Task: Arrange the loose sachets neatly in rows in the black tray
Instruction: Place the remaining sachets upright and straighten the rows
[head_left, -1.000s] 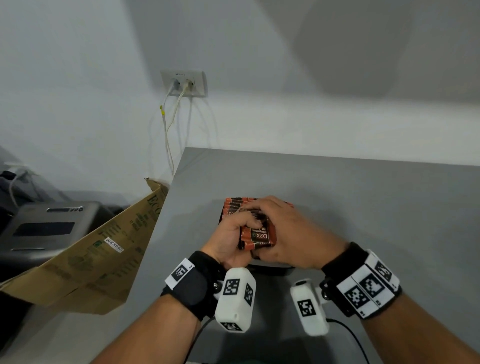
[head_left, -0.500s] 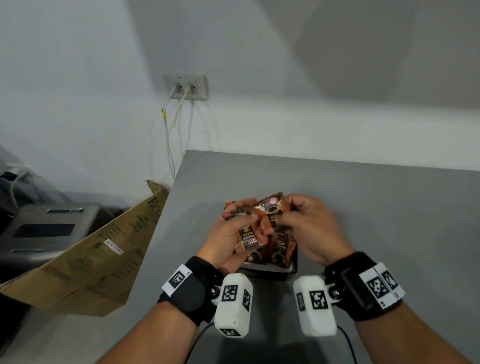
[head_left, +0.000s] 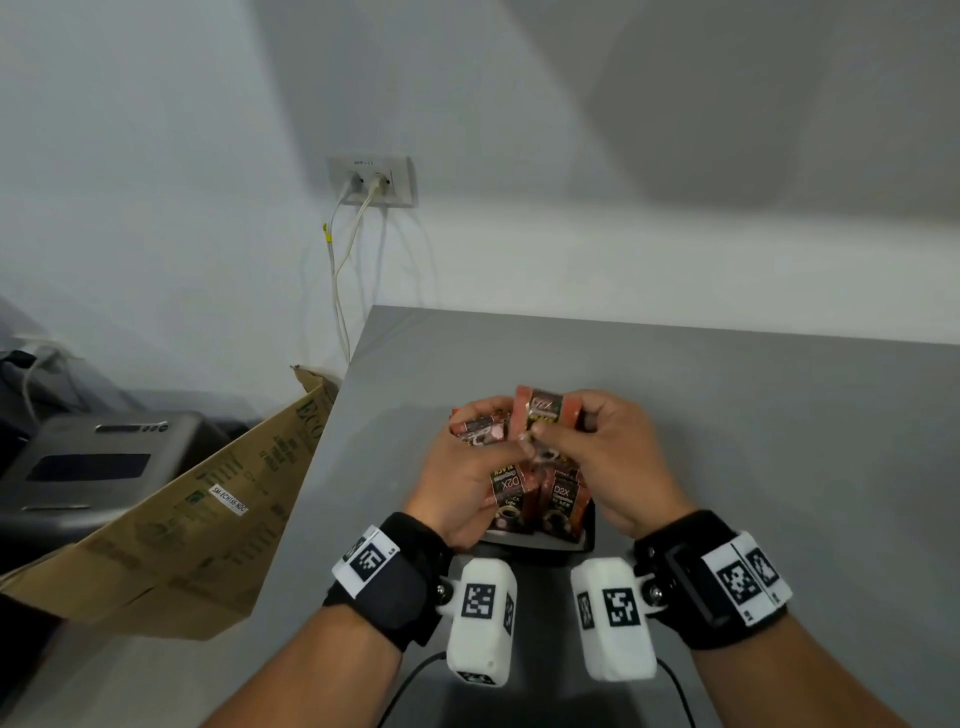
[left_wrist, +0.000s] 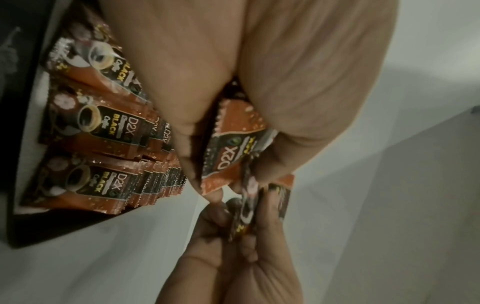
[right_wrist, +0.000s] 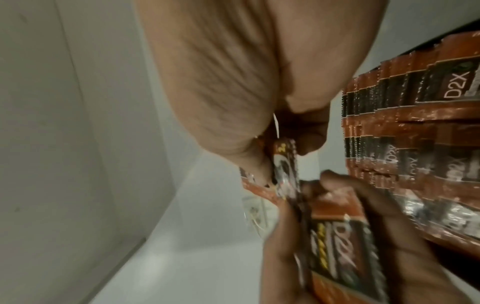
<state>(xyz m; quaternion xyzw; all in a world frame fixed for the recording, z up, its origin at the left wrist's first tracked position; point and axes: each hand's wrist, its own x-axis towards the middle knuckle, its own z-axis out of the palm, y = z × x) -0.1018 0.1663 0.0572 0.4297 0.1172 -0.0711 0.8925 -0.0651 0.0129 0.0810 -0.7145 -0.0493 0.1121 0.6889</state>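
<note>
Orange-and-black D2X coffee sachets stand in rows (head_left: 558, 501) in the black tray (head_left: 540, 546) on the grey table. Above the tray, my left hand (head_left: 480, 434) grips a small bunch of loose sachets (head_left: 475, 428). My right hand (head_left: 550, 431) pinches one sachet (head_left: 544, 410) upright, right beside that bunch. In the left wrist view the gripped sachet (left_wrist: 231, 148) lies under my left fingers, with the tray rows (left_wrist: 103, 127) to the left. The right wrist view shows the pinched sachet (right_wrist: 284, 164) and the filled rows (right_wrist: 415, 123).
A brown cardboard flap (head_left: 171, 540) leans against the table's left edge, with a grey machine (head_left: 98, 462) behind it. A wall socket (head_left: 371, 182) with white cables sits above the table's far corner. Bare grey table (head_left: 779, 441) extends right of the tray.
Both hands lifted off the tray with sachets. The right hand, first laid over the pile, now pinches one sachet and holds it upright beside the left hand's bunch.
</note>
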